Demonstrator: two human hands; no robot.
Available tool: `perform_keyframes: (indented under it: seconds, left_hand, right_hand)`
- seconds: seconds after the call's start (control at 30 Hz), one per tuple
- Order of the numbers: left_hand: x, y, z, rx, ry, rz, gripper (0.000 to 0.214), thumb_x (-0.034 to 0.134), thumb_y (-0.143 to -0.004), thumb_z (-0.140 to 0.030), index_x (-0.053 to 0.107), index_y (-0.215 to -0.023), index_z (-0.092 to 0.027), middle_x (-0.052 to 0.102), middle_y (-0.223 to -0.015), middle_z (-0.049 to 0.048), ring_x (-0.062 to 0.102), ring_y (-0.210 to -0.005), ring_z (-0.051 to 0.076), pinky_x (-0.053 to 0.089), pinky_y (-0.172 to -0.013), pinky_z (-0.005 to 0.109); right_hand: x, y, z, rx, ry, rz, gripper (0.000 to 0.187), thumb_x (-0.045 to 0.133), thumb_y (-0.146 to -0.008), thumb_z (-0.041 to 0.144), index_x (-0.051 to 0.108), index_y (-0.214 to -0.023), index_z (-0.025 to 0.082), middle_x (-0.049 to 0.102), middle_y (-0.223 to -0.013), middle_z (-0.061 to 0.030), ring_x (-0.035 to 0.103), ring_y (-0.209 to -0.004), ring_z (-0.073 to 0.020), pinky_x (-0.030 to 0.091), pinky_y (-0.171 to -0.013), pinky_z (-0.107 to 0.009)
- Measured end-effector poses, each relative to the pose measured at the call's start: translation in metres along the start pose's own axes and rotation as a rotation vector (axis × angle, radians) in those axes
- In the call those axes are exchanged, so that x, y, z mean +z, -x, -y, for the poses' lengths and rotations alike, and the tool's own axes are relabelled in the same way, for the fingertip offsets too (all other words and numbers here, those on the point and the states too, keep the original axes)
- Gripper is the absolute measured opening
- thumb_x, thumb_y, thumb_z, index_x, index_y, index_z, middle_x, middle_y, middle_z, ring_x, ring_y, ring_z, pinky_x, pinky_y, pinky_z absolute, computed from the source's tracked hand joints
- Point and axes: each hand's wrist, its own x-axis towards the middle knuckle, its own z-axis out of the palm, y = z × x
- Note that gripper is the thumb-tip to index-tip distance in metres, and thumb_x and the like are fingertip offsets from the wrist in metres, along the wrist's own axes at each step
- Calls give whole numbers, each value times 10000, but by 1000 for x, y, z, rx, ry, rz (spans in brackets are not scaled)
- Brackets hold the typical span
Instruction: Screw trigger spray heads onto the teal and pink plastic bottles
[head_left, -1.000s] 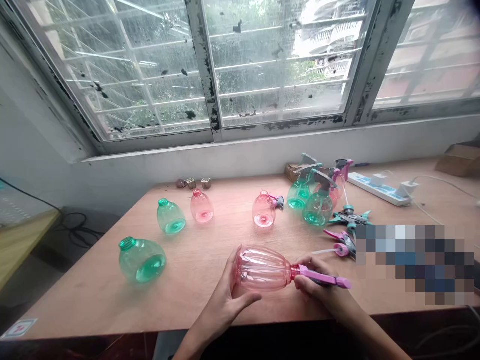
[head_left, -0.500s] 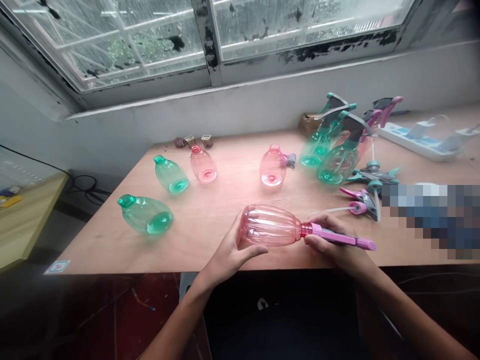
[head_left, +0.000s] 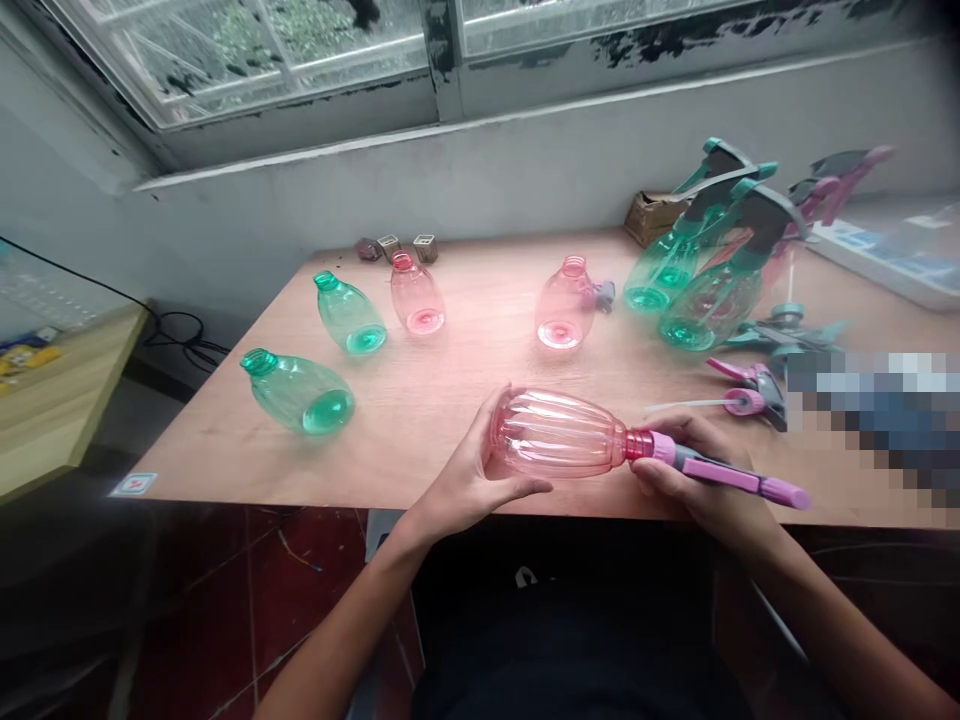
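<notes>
A clear pink bottle [head_left: 559, 435] lies sideways above the table's front edge, its base toward the left. My left hand [head_left: 480, 465] is closed around the base end, thumb along the lower side. At the neck, my right hand [head_left: 697, 465] grips a pink and grey trigger spray head [head_left: 724, 475]. The head's pink collar meets the bottle's red threaded neck; whether it is threaded on I cannot tell. Beyond my right hand lies a loose pink spray head [head_left: 750, 400] with a white tube. Another pink bottle [head_left: 564, 310] stands uncapped behind the held one.
To the left stand two uncapped green bottles [head_left: 304, 395] and a pink bottle [head_left: 418, 300]. At the back right are green bottles with spray heads [head_left: 712, 305], loose green spray heads [head_left: 791, 330], a small cardboard box [head_left: 652, 215] and a white power strip [head_left: 885, 255].
The view has tilted down and shifted, so the scene sits higher in the picture. Both hands keep hold of the bottle and spray head, which have moved slightly right in view.
</notes>
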Motion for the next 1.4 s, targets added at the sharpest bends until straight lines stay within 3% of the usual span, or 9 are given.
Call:
perform_keyframes:
  seconds: [0.77,1.0,1.23,1.4]
  left_hand:
    - [-3,0,1,-1,-49,-2,1054,879,-797,-231,231,-1613,-393,257,-1714,48,277,-1563,347,273,-1287,505]
    - [-4,0,1,28,-107,1,1055,874,-806,-248,214,-1618,-388,243,-1719,58,266,-1566,350,247,-1295,506]
    - [-3,1,2,33,-143,-9,1055,815,-873,-275,97,-1622,-466,215,-1729,19,242,-1577,326,211,-1299,498]
    - [1,1,0,-3,-76,-22,1145,855,-828,-319,49,-1632,-433,202,-1732,46,212,-1584,333,199,-1296,515]
  right_hand:
    - [5,-1,9,99,-25,12,156,792,-817,318,644,-857,288,648,-632,23,591,-512,-191,459,-506,-327]
    - [3,-2,6,139,-70,54,165,796,-830,325,640,-859,282,645,-642,38,581,-526,-169,446,-518,-299]
    - [5,-3,6,134,-57,65,179,800,-840,344,660,-911,257,661,-645,32,598,-545,-163,446,-537,-284]
    - [5,-3,7,121,-58,60,191,810,-831,353,670,-916,252,660,-622,36,596,-526,-163,457,-543,-289]
